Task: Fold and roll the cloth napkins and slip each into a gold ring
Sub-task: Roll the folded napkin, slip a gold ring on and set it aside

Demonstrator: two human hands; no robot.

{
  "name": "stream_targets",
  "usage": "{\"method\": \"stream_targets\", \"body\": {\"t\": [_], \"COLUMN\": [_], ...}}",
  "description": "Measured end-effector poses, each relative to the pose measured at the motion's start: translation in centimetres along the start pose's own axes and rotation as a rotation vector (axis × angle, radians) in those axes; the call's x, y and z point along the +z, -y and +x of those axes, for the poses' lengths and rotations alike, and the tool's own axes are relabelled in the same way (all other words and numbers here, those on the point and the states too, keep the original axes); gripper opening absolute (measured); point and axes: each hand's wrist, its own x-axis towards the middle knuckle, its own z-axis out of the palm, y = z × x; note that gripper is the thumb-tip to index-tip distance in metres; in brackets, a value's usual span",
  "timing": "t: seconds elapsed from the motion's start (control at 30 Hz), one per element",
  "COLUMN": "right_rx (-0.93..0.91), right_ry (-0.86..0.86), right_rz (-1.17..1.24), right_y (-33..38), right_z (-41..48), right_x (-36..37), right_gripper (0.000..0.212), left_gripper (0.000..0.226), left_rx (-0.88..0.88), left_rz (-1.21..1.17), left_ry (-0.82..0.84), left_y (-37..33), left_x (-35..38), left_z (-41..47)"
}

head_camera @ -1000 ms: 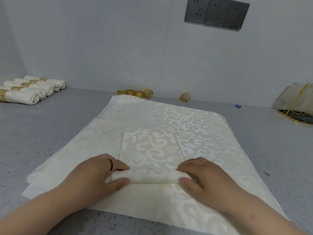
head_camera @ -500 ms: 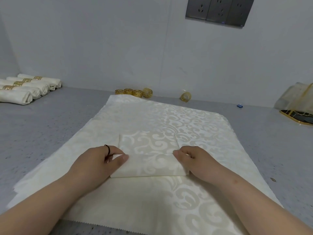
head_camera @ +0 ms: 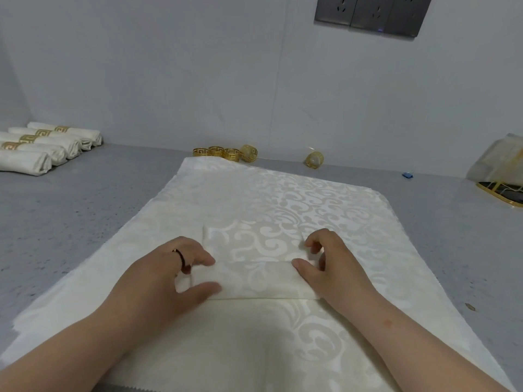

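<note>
A cream patterned napkin [head_camera: 254,267], folded into a narrow strip, lies on a stack of flat napkins [head_camera: 283,199] and its near end is partly rolled. My left hand [head_camera: 172,275] grips the roll's left end between thumb and fingers. My right hand [head_camera: 328,264] grips the right end, fingers curled over the top. Several loose gold rings [head_camera: 225,152] stand by the wall behind the stack, with one more gold ring [head_camera: 314,159] off to the right.
Several rolled napkins [head_camera: 42,148] in gold rings lie in a row at the far left of the grey counter [head_camera: 85,207]. A gold wire rack [head_camera: 503,188] with a plastic bag stands at the right edge. A small blue clip [head_camera: 407,174] lies near the wall.
The roll moved away from me along the strip, shortening the flat part ahead of it. Both hands shifted forward with it and re-gripped its ends. The camera tilted down a little.
</note>
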Motion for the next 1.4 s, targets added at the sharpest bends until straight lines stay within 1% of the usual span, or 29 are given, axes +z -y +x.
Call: {"method": "stream_targets", "body": {"t": [0.03, 0.1, 0.17, 0.23, 0.27, 0.3, 0.37, 0.43, 0.47, 0.53, 0.57, 0.63, 0.7, 0.73, 0.8, 0.87, 0.93, 1.0, 1.03, 1.07, 1.13, 1.17, 1.2, 1.23, 1.3, 1.4], "right_rx": [-0.035, -0.142, -0.226, -0.253, -0.250, -0.237, -0.198, -0.196, -0.212, -0.232, -0.232, -0.191, -0.135, -0.103, -0.056, -0.040, -0.003, 0.060, 0.065, 0.053, 0.022, 0.018, 0.026, 0.042, 0.079, 0.063], "right_ry": [-0.008, -0.018, 0.029, 0.117, 0.175, 0.238, 0.360, 0.407, 0.393, 0.346, 0.327, 0.310, 0.306, 0.315, 0.343, 0.346, 0.290, 0.211, 0.172, 0.135, 0.078, 0.057, 0.053, 0.061, 0.078, 0.061], "right_rz": [0.020, 0.001, -0.058, -0.070, -0.054, -0.039, -0.050, -0.111, -0.142, -0.158, -0.128, 0.002, 0.140, 0.201, 0.284, 0.287, 0.285, 0.271, 0.227, 0.160, 0.041, 0.023, 0.030, 0.055, 0.119, 0.219], "right_y": [-0.2, -0.4, -0.5, -0.6, -0.6, -0.5, -0.5, -0.5, -0.5, -0.5, -0.5, -0.4, -0.2, -0.1, 0.0, 0.2, 0.5, 0.9, 0.9, 0.8, 0.5, 0.4, 0.2, 0.2, 0.1, -0.3], "right_z": [0.0, 0.0, 0.0, -0.1, -0.2, -0.4, -0.6, -0.7, -0.6, -0.5, -0.5, -0.6, -0.7, -0.8, -0.8, -0.9, -0.9, -0.9, -0.8, -0.8, -0.7, -0.6, -0.5, -0.4, -0.2, -0.3], "right_x": [0.0, 0.0, -0.1, -0.7, -1.3, -1.9, -2.8, -2.9, -2.7, -2.3, -2.2, -2.5, -3.0, -3.1, -3.0, -2.4, -1.5, -0.8, -0.5, -0.2, 0.1, 0.2, 0.3, 0.3, 0.3, -0.4], "right_gripper": [0.030, 0.037, 0.028, 0.015, 0.012, 0.013, 0.030, 0.039, 0.039, 0.034, 0.030, 0.023, 0.015, 0.013, 0.017, 0.020, 0.017, 0.016, 0.017, 0.021, 0.028, 0.029, 0.030, 0.031, 0.034, 0.032], "left_gripper": [0.044, 0.052, 0.046, 0.039, 0.042, 0.043, 0.043, 0.037, 0.031, 0.035, 0.037, 0.020, 0.025, 0.021, 0.016, 0.016, 0.016, 0.006, 0.015, 0.029, 0.052, 0.060, 0.067, 0.072, 0.072, 0.061], "left_rx": [0.010, 0.014, 0.039, 0.039, 0.052, 0.065, 0.069, 0.045, 0.012, -0.030, -0.043, -0.087, -0.167, -0.208, -0.250, -0.265, -0.253, -0.193, -0.146, -0.113, -0.116, -0.132, -0.142, -0.144, -0.116, -0.065], "left_rz": [-0.008, 0.028, 0.044, 0.061, 0.083, 0.106, 0.110, 0.088, 0.089, 0.074, 0.048, -0.043, -0.172, -0.227, -0.281, -0.273, -0.215, -0.135, -0.079, -0.005, 0.135, 0.156, 0.144, 0.111, 0.049, -0.012], "left_ry": [0.023, 0.066, 0.073, 0.110, 0.123, 0.127, 0.095, 0.047, 0.053, 0.052, 0.042, 0.047, 0.016, 0.008, -0.017, -0.022, -0.032, -0.001, 0.028, 0.063, 0.108, 0.109, 0.074, 0.041, -0.002, 0.034], "left_y": [0.2, 0.5, 0.9, 1.3, 1.5, 1.6, 1.8, 1.6, 1.4, 1.1, 0.7, 0.3, 0.3, 0.3, 0.2, 0.3, 0.5, 0.1, -0.1, 0.0, -0.5, -0.6, -0.6, -0.5, -0.1, 0.0], "left_x": [0.1, 0.3, 0.4, 0.4, 0.5, 0.5, 0.6, 0.6, 0.5, 0.4, 0.3, 0.0, -0.1, -0.1, -0.1, 0.0, 0.3, 0.6, 0.9, 1.4, 1.7, 1.7, 1.7, 1.7, 1.6, 1.5], "left_z": [-0.1, -0.2, -0.2, -0.3, -0.4, -0.4, -0.4, -0.1, 0.1, 0.1, 0.1, 0.1, 0.2, 0.2, 0.3, 0.3, 0.3, 0.2, 0.2, 0.3, 0.4, 0.4, 0.3, 0.3, 0.2, 0.2]}}
